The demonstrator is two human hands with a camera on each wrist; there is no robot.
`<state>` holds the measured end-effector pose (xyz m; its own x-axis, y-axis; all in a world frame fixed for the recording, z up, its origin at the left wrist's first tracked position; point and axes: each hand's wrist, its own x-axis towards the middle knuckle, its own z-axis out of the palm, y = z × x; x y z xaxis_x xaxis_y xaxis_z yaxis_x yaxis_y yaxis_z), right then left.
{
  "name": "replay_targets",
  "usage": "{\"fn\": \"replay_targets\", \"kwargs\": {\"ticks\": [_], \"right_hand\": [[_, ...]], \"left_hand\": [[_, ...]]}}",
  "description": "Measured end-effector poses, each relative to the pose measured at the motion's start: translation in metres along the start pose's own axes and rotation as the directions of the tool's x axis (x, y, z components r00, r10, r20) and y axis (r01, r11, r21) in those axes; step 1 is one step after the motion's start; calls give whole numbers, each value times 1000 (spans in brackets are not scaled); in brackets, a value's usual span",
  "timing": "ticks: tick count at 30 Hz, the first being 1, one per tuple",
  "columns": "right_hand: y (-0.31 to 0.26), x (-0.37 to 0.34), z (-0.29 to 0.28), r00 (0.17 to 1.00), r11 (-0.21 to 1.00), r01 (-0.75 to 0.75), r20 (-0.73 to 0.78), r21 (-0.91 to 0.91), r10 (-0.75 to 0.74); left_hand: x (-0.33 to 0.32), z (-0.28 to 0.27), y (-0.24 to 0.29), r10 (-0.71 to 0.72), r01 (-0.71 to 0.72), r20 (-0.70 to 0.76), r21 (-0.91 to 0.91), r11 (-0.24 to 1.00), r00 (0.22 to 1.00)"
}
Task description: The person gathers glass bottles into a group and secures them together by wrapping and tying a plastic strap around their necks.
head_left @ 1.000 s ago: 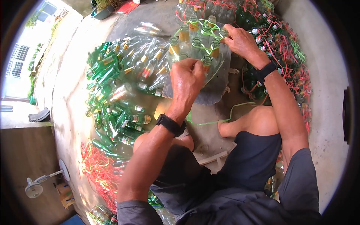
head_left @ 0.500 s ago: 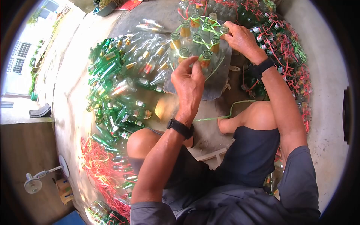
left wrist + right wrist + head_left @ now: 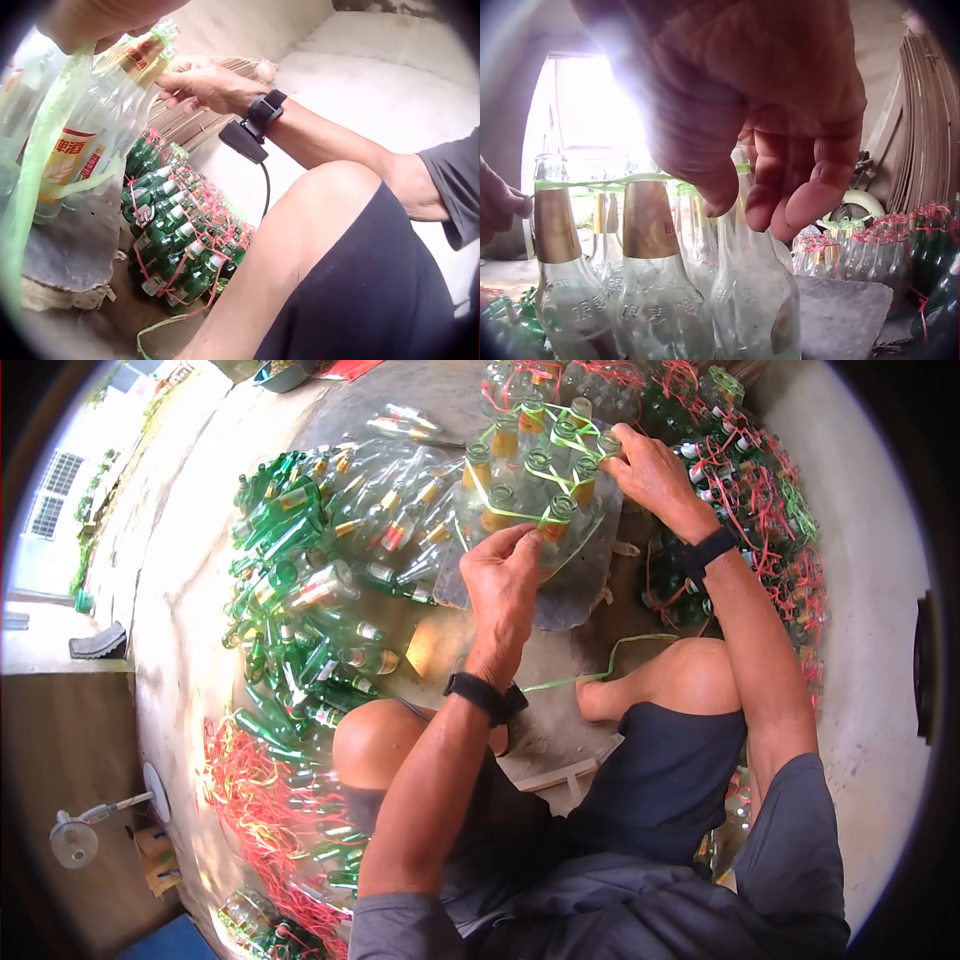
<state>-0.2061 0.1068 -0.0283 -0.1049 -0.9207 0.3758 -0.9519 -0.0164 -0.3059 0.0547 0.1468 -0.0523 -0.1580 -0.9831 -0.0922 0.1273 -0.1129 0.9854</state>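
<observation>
Clear glass bottles [image 3: 497,520] with gold neck labels stand grouped on a grey slab [image 3: 565,605]. Light-green plastic strap [image 3: 518,514] winds from neck to neck among them. My left hand [image 3: 503,585] pinches the strap beside the front bottles; in the left wrist view a strip of strap [image 3: 41,165] hangs from that hand [image 3: 105,19]. At the group's right side, my right hand [image 3: 652,478] grips a bottle by its neck. The right wrist view shows thumb and fingers around that bottle [image 3: 754,292], with strap at the neck.
Loose green bottles [image 3: 290,575] and clear bottles [image 3: 390,500] lie heaped at left. Bundled bottles tied with red strap [image 3: 745,480] stand at right, near the wall [image 3: 860,660]. A pile of red strap [image 3: 255,790] lies lower left, and a pedestal fan [image 3: 75,840] stands beyond.
My left hand has drawn back a little toward me, uncovering the front bottles and the strap stretched across their necks. My right hand stays at the same bottle.
</observation>
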Motion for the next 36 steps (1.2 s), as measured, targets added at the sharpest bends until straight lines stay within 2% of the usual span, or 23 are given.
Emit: {"fn": "replay_targets", "kwargs": {"ticks": [1, 3, 6, 8, 10, 11, 12, 14, 15, 16, 18, 19, 20, 22, 28, 29, 30, 32, 33, 36], "right_hand": [[1, 1, -1, 1000, 1000, 9, 1, -1, -9], [-5, -1, -5, 1000, 995, -13, 9, -100, 14], [-24, -4, -29, 999, 995, -43, -4, -92, 42], [-42, -4, -35, 999, 998, -13, -44, -55, 10], [-58, -3, -35, 987, 952, 157, -24, 263, -156], [-65, -3, -32, 977, 916, 204, -12, 346, -213], [-72, -2, -32, 977, 917, 204, -10, 343, -214], [-84, 1, -32, 924, 880, 286, 132, 379, -358], [-87, 3, -30, 892, 843, 319, 165, 432, -422], [-89, 6, -29, 890, 842, 321, 167, 433, -425], [-90, 13, -29, 753, 875, 217, 496, 432, -432], [-85, 16, -23, 691, 849, 180, 550, 497, -469], [-83, 16, -21, 688, 848, 182, 551, 498, -471], [-83, 15, -20, 700, 807, 141, 519, 573, -491], [-97, 19, -30, 635, 870, 73, 650, 488, -417], [-92, 20, -25, 621, 841, -2, 660, 540, -423], [-94, 21, -24, 617, 836, 1, 657, 549, -433], [-96, 25, -27, 557, 883, 139, 702, 447, -444], [-99, 25, -29, 563, 893, 197, 699, 404, -441], [-109, 29, -31, 544, 891, 290, 706, 349, -454]], "left_hand": [[3, -2, 3, -70, 69, 36, 17, 997, 997], [7, -3, 2, -76, 76, 34, 2, 997, 997], [10, -2, -2, -79, 79, 15, 16, 997, 997], [11, 0, -2, -74, 74, -2, 38, 997, 997], [10, 2, -2, -46, 46, -8, 11, 999, 999], [11, 2, -4, -48, 49, -8, 6, 999, 999], [14, 2, -7, -57, 58, -28, 22, 998, 998], [18, 2, -13, -66, 68, -52, 36, 997, 996], [19, 4, -15, -27, 34, -98, 66, 997, 995], [19, 5, -18, 13, 1, -143, 97, 995, 990], [20, 8, -20, 35, -8, -176, 149, 989, 984], [20, 8, -20, 59, -17, -205, 202, 979, 977], [20, 9, -21, 58, -16, -209, 201, 980, 976], [19, 11, -14, 32, 49, -251, 308, 950, 967], [16, 14, -3, 0, 103, -277, 359, 928, 961], [17, 14, -8, -16, 111, -281, 326, 939, 960], [17, 14, -10, -13, 113, -291, 331, 937, 957], [18, 16, -15, -4, 92, -285, 297, 950, 958], [18, 16, -18, 58, 26, -285, 283, 959, 957], [19, 17, -21, 73, 27, -286, 332, 943, 955]]}}
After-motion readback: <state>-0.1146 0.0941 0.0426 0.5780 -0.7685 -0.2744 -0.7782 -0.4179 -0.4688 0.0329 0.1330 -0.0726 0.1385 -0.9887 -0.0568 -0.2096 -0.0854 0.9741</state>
